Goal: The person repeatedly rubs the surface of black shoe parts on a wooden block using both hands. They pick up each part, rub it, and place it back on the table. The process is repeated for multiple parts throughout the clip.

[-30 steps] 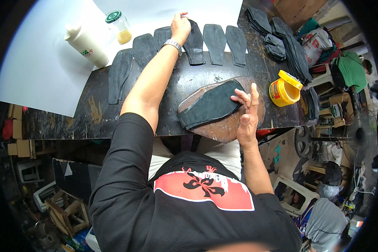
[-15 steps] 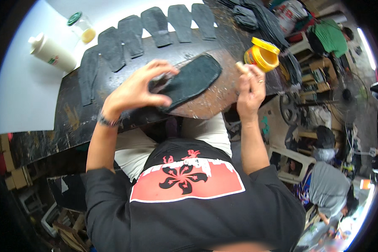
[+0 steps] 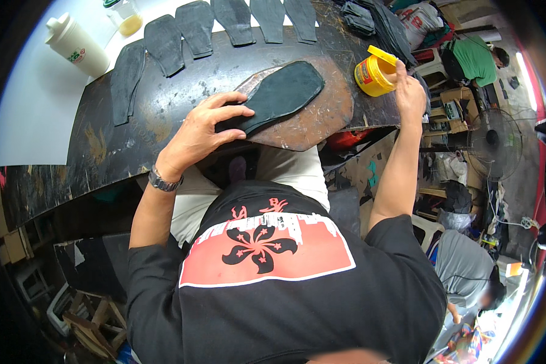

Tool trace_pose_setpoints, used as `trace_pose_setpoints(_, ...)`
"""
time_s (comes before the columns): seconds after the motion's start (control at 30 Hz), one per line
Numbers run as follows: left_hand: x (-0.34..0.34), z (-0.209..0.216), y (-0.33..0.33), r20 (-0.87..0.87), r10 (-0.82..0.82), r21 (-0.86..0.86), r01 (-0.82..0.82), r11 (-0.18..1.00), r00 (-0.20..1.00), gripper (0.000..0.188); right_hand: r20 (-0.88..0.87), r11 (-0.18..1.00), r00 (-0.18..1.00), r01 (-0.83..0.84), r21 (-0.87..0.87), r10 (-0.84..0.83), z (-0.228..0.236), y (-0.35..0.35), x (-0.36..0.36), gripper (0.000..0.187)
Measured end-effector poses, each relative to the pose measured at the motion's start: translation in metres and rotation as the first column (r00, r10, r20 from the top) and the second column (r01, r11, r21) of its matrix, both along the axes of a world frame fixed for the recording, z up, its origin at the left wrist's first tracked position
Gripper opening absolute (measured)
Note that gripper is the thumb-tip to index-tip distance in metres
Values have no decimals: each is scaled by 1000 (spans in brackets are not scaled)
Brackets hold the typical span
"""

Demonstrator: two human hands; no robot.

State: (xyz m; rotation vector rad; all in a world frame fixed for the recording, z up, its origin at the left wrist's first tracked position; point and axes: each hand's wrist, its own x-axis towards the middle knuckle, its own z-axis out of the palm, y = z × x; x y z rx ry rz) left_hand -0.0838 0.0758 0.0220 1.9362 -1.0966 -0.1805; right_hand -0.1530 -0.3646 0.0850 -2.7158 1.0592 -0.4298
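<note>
While the right hand [image 3: 411, 97] was just outside the tub [image 3: 370, 77] half a second ago, its extended index finger now reaches in at the mouth, other fingers curled; whether it holds anything I cannot tell. The black piece [image 3: 291, 91] lies on the board [image 3: 324, 121], the tub at the board's 2 o'clock. The left hand [image 3: 203, 126], blurred and arched earlier, now rests spread fingers on the piece's 8 o'clock end, its grip unclear.
</note>
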Motion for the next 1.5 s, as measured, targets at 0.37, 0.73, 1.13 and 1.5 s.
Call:
trace_pose_setpoints(0.37,7,5,8,-64,-101,-30,99,995,993,52,150,845,941,-337,414,302,-27,61,-30,43)
trace_pose_setpoints(0.73,9,6,2,-70,-97,-41,95,995,993,41,561,580,713,-687,438,421,-70,113,11,69)
trace_pose_setpoints(1.13,8,6,-5,-49,-98,-68,94,993,994,40,565,702,730,-629,333,385,-75,119,17,62)
trace_pose_setpoints(1.5,6,-8,-8,55,-71,-61,74,995,996,39,551,795,679,-604,44,485,-84,117,30,40)
